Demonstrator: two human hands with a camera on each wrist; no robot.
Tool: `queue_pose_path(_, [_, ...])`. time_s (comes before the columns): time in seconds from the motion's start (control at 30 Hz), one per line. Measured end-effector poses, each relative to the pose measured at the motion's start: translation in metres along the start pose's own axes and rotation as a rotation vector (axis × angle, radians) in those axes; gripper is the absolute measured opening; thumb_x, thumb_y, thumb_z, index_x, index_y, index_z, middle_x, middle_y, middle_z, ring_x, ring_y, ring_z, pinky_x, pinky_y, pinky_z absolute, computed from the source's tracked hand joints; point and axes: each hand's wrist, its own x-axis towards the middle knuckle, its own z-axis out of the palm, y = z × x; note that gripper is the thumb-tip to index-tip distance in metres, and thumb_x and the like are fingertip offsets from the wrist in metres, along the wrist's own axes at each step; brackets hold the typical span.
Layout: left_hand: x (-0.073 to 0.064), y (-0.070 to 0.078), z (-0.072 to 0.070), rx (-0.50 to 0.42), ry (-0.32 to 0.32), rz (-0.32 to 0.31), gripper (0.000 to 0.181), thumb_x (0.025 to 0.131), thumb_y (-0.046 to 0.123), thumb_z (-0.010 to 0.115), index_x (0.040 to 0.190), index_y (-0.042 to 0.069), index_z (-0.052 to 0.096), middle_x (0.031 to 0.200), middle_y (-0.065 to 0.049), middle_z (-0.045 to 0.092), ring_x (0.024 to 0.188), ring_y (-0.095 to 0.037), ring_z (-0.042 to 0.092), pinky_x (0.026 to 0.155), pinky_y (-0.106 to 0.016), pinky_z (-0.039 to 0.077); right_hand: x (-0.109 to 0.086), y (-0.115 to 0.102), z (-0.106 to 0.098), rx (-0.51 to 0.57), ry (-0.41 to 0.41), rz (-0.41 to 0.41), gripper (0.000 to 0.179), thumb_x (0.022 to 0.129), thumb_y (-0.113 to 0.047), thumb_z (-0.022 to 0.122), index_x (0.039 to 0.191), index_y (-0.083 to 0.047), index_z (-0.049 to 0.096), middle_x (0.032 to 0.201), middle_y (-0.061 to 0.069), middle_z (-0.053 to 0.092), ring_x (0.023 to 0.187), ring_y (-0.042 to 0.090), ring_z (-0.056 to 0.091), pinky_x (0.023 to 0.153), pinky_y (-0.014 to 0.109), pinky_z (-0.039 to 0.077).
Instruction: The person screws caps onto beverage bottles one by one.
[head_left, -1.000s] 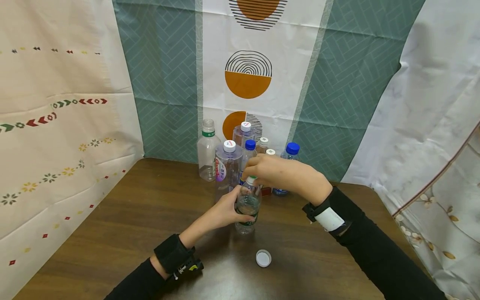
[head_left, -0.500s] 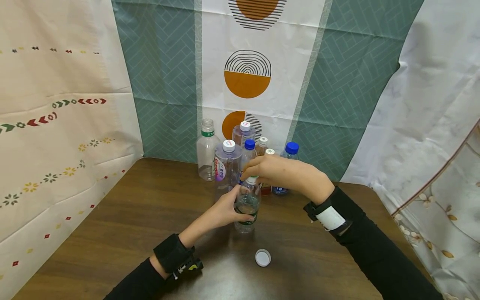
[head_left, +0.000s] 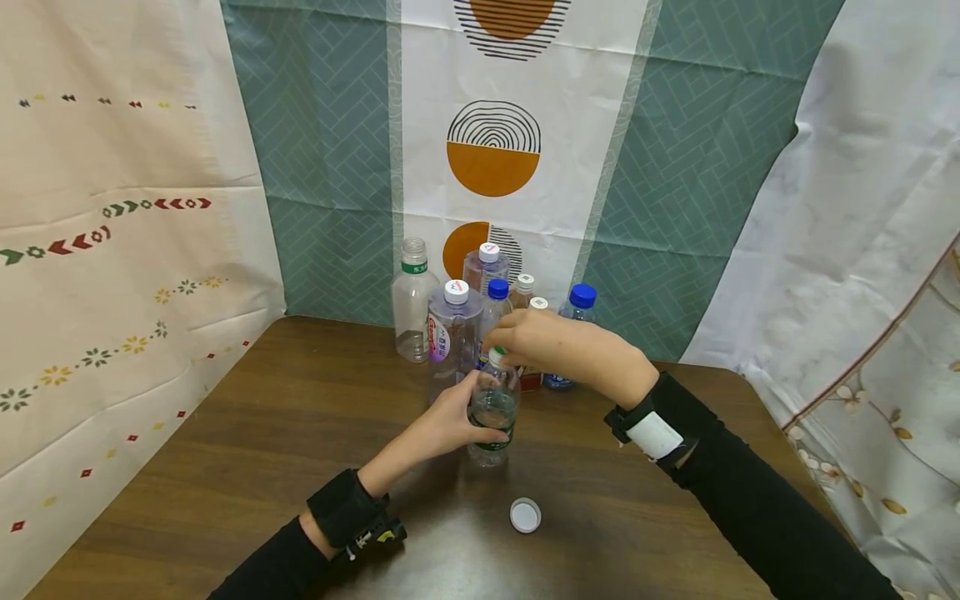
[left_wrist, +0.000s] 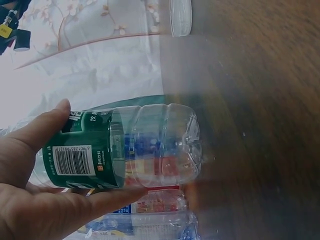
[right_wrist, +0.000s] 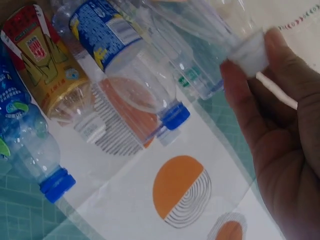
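With thumb and fingers around its middle, my left hand (head_left: 453, 421) grips a clear plastic bottle (head_left: 493, 408) standing upright on the table. The bottle's green label (left_wrist: 82, 147) with a barcode shows between thumb and fingers in the left wrist view. My right hand (head_left: 566, 346) is over the bottle's top, with the wrist bent down. In the right wrist view its thumb and a finger pinch a white bottle cap (right_wrist: 250, 54) at the bottle's mouth. The fingers partly hide the cap in the head view. A loose white cap (head_left: 525, 516) lies in front of the bottle.
Behind the hands stand several bottles: an uncapped clear one (head_left: 414, 304) at left, a large white-capped one (head_left: 454, 333), and a blue-capped one (head_left: 581, 302) at right. The dark wooden table (head_left: 300, 400) meets patterned cloth hangings (head_left: 337, 167) at its back and sides.
The right hand's fingers and wrist have shifted slightly around the cap at the bottle's mouth. The left hand keeps its grip, and the bottle stays in place.
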Motion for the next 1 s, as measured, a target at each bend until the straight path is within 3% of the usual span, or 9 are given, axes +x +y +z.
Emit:
queue_pose_path(0.23, [0.001,0.001,-0.001,0.000,0.008,-0.003,0.070,0.079,0.021,0.090,0.133,0.007,0.048,0.134,-0.010,0.060,0.124,-0.029,0.059,0.103,-0.050,0.049,0.001,-0.001,0.006,-0.049,0.083,0.025,0.022,0.097,-0.021,0.070,0.110,-0.003,0.072,0.098,0.007,0.071,0.091,0.021,0.067,0.079,0.029,0.060])
queue_pose_path(0.43, [-0.001,0.001,0.000,0.009,0.003,-0.006,0.070,0.079,0.022,0.090,0.134,0.008,0.048,0.135,-0.010,0.060,0.124,-0.029,0.059,0.103,-0.051,0.049,-0.004,0.002,0.012,0.088,0.123,-0.001,0.031,0.095,-0.018,0.072,0.121,0.000,0.071,0.110,0.012,0.070,0.103,0.025,0.069,0.089,0.031,0.059])
queue_pose_path(0.7, [0.000,0.003,0.000,0.005,0.000,0.012,0.070,0.079,0.021,0.090,0.134,0.007,0.048,0.136,-0.010,0.059,0.126,-0.029,0.058,0.104,-0.051,0.048,-0.015,0.008,0.009,0.227,0.078,-0.044,0.036,0.097,-0.004,0.067,0.133,0.000,0.064,0.135,0.014,0.064,0.126,0.032,0.060,0.100,0.039,0.054])
queue_pose_path(1.0, [-0.001,0.004,0.000,0.012,-0.004,0.005,0.071,0.079,0.020,0.090,0.134,0.007,0.047,0.136,-0.010,0.059,0.125,-0.029,0.058,0.104,-0.050,0.049,-0.016,0.009,0.011,0.223,0.113,-0.059,0.035,0.095,-0.003,0.069,0.130,-0.001,0.066,0.129,0.014,0.067,0.119,0.030,0.064,0.095,0.037,0.057])
